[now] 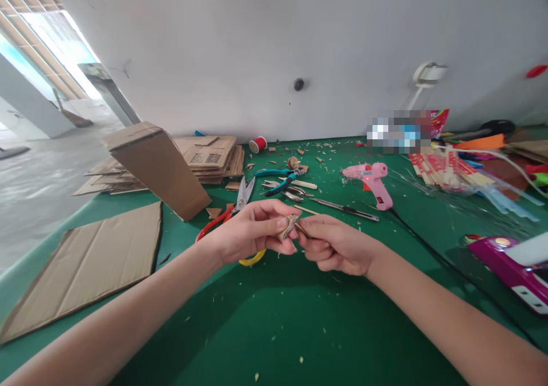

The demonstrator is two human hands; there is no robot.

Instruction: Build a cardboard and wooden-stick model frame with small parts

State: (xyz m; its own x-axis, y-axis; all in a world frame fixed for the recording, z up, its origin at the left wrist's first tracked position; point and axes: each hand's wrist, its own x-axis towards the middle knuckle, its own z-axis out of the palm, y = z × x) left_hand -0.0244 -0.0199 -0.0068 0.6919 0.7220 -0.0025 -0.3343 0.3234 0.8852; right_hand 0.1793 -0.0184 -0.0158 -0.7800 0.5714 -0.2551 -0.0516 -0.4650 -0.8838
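Cardboard pc is held above the worktop, L hand fingers clamped on it; R hand fingers pinch a thin dark strip at its edge, can't tell if joined. Best: brace L, work R gently, don't crush pc.

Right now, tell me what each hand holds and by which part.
The left hand pinches a small cardboard piece by its left side. The right hand grips a thin piece near its visible end; whether the two join is unclear.
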